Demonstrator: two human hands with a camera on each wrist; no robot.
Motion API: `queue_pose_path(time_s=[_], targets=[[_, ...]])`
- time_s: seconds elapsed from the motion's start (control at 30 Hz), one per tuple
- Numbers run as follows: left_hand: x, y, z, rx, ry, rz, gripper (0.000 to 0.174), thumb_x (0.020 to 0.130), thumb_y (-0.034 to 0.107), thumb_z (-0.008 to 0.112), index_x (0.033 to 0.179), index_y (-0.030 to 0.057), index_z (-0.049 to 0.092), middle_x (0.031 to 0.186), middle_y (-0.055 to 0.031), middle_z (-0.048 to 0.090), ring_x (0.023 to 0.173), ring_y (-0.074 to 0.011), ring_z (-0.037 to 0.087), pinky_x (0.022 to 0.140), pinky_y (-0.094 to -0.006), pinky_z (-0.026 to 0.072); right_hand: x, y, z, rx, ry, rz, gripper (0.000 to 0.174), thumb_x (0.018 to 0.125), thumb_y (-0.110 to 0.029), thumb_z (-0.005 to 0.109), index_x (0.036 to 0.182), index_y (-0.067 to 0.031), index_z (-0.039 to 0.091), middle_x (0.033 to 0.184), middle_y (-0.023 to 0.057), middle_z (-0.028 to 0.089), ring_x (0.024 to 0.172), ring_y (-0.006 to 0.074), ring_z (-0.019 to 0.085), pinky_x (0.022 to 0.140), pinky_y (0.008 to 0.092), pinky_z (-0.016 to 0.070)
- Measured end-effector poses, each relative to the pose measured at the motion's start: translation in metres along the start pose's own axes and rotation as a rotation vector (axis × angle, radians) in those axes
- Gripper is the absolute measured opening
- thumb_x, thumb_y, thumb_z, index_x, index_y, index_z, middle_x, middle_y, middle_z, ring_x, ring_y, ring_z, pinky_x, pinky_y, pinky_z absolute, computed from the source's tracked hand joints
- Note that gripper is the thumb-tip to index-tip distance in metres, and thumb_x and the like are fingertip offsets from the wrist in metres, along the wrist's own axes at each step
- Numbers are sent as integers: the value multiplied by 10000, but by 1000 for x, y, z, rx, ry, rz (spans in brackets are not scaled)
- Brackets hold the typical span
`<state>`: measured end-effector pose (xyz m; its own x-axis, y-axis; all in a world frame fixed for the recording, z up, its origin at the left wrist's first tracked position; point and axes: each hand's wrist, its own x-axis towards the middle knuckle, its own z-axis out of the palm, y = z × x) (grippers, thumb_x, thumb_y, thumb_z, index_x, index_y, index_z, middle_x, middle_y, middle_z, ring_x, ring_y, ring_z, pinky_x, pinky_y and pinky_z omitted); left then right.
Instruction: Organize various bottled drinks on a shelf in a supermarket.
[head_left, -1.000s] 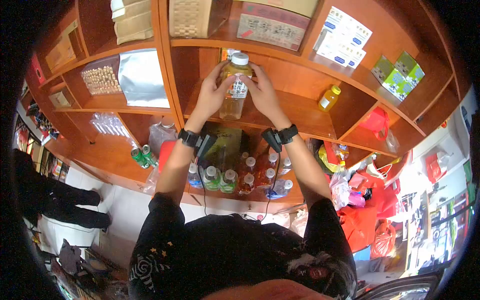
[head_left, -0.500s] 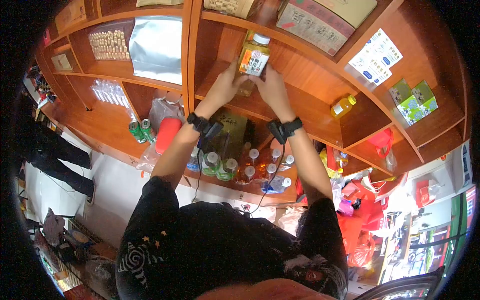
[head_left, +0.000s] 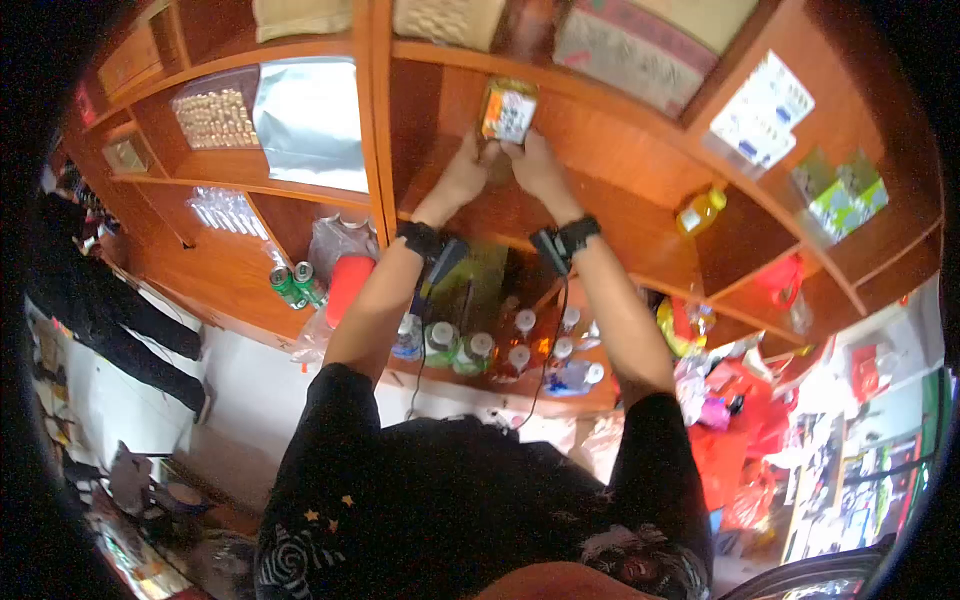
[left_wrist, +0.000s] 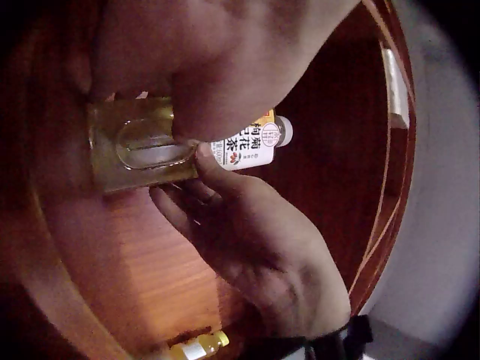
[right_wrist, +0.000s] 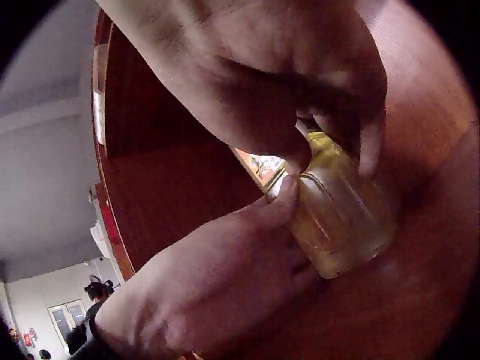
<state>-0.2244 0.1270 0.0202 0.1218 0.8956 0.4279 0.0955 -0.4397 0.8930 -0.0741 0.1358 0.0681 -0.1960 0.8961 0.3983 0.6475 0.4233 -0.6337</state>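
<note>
amber bottle (head_left: pixel 508 110) — left hand (head_left: pixel 465 172) and right hand (head_left: pixel 538 165) grip its base.

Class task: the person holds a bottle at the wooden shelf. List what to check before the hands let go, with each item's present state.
1. Left hand grips the bottle: ok.
2. Right hand grips it too: ok.
3. White cap is on: ok.
4. Base sits flat on the shelf board: cannot tell, the hands hide it.
5. Small yellow bottle stands well apart: ok.
</note>
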Motion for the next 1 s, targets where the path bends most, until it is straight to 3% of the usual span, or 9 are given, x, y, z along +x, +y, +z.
queue_pose_path(time_s=[0.17, 0.3, 0.43, 0.57, 0.67, 0.77, 0.83, 0.9, 1.0], targets=[[-24, -13, -4, 418, 258, 112, 618, 1070, 251, 592, 1541, -57, 337, 1516, -243, 482, 1429, -307, 441, 1164, -401, 370, -42, 5, -36, 23, 54, -101, 448, 1010, -277, 667, 1331, 28, 605, 1266, 170, 706, 1175, 311, 672, 971, 403, 524], [-106, 49, 29, 24, 380, 179, 342, 1034, 137, 638, 1304, -49, 542, 1285, -163, 643, 1194, -217, 613, 1059, -363, 472, -133, 6, -127, 247, -133, 68, 448, 1022, -263, 658, 1336, 51, 601, 1202, 111, 725, 1103, 222, 691, 923, 343, 544], [-171, 41, 101, -102, -25, 59, 176, 1027, 81, 614, 1171, -15, 588, 1060, -135, 721, 977, -192, 687, 886, -352, 547, -216, 44, -203, 153, -231, 297, 402, 1029, -209, 639, 1346, 35, 603, 1175, 100, 721, 1066, 188, 690, 911, 324, 549], [-186, 13, 170, 224, -418, -72, 223, 1006, 96, 626, 1205, 11, 574, 1050, -178, 720, 956, -271, 719, 841, -390, 560, -292, 211, -173, -338, -229, 258, 535, 969, -216, 712, 1433, -10, 542, 1298, 149, 679, 1162, 265, 663, 999, 372, 519], [-194, -10, 209, 260, -505, -36, 287, 994, 127, 634, 1244, 11, 554, 1075, -209, 709, 1001, -373, 702, 858, -450, 553, -352, 320, -108, 39, -139, 76, 745, 893, -237, 790, 1531, -59, 449, 1474, 187, 559, 1363, 338, 526, 1156, 421, 402], [-191, -53, 251, 462, -560, -28, 356, 997, 206, 672, 1294, 26, 592, 1196, -193, 705, 1083, -322, 686, 949, -464, 549, -340, 330, -71, -375, 21, -71, 630, 823, -250, 799, 1390, -99, 570, 1317, 159, 626, 1209, 351, 581, 1035, 463, 446], [-193, -77, 281, 512, -505, 213, 342, 970, 109, 672, 1287, 16, 585, 1208, -203, 686, 1119, -323, 666, 947, -457, 552, -337, 333, -59, -350, -2, -80, 558, 777, -258, 805, 1296, -126, 651, 1212, 140, 671, 1107, 360, 618, 954, 490, 475], [-187, -104, 309, 489, -558, 241, 424, 918, 79, 695, 1307, -10, 552, 1197, -243, 677, 1122, -377, 659, 935, -472, 546, -353, 348, -44, -109, -152, 6, 715, 769, -91, 811, 1435, -79, 552, 1492, 152, 533, 1400, 375, 470, 1177, 485, 361], [-172, -149, 332, 279, -753, -88, 553, 839, 34, 731, 1336, -48, 503, 1181, -304, 664, 1127, -458, 650, 916, -495, 536, -361, 373, -28, 68, -159, 15, 610, 819, -63, 768, 1399, -71, 577, 1470, 149, 553, 1378, 365, 497, 1153, 474, 397]])
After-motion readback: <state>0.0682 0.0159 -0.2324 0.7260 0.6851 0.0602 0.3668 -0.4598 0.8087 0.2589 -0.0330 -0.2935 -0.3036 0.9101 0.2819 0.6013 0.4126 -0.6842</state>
